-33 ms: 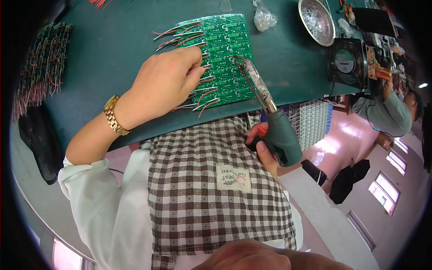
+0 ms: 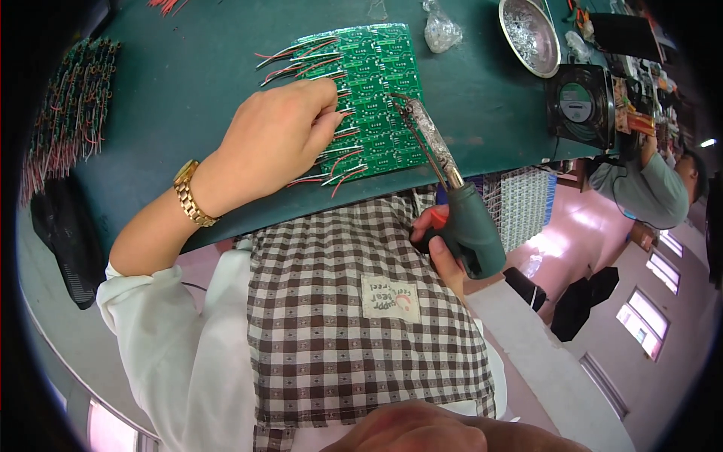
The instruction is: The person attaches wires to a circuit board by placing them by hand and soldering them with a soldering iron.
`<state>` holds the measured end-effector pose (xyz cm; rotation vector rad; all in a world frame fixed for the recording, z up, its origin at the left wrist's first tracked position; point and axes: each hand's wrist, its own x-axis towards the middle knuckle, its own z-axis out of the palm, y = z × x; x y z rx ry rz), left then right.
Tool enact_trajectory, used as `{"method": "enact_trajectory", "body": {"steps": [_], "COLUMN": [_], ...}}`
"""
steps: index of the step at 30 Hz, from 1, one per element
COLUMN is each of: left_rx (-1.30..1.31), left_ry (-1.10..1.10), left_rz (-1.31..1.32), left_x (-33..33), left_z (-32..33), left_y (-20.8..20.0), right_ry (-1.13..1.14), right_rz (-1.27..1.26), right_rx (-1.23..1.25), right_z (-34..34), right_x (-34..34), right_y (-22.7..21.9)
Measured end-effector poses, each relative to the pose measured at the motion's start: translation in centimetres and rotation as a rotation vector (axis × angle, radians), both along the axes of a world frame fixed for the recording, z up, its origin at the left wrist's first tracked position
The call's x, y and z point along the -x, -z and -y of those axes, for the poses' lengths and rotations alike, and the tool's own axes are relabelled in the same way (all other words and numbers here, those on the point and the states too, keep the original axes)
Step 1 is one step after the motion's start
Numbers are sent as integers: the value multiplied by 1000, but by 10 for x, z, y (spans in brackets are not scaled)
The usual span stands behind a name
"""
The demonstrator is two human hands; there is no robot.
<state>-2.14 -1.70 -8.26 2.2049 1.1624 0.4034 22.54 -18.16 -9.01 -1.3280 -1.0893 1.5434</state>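
A green circuit board panel point(image 2: 399, 71) lies on the bench, with red, white and black wires point(image 2: 305, 63) sticking out along its left side. My left hand point(image 2: 279, 139) rests over that side, its thumb and forefinger pinched on a thin wire point(image 2: 345, 114) at the board. The other fingers are curled out of sight. At the bench's near edge, my right hand point(image 2: 447, 260) grips a dark green soldering gun point(image 2: 476, 233) with a red trigger. Its scorched metal barrel slants up left, and the bent tip reaches over the middle of the panel.
Wired boards point(image 2: 71, 113) are piled at far left. Behind the panel lie a clear plastic bag point(image 2: 442, 32) and a metal bowl point(image 2: 556, 53) of small bits. A black fan point(image 2: 580, 105) stands at right, near a co-worker's grey sleeve point(image 2: 648, 192). The bench edge point(image 2: 248, 220) runs before me.
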Motion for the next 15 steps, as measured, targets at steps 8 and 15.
{"method": "enact_trajectory", "body": {"steps": [8, 15], "left_rx": [75, 26], "left_ry": [-15, 16], "left_rz": [18, 156], "left_x": [-7, -21], "left_z": [-3, 16], "left_y": [-13, -17], "right_ry": [-66, 122], "right_rz": [34, -34], "right_rx": [50, -19], "right_z": [5, 14], "right_x": [-15, -14], "right_y": [-4, 4]}}
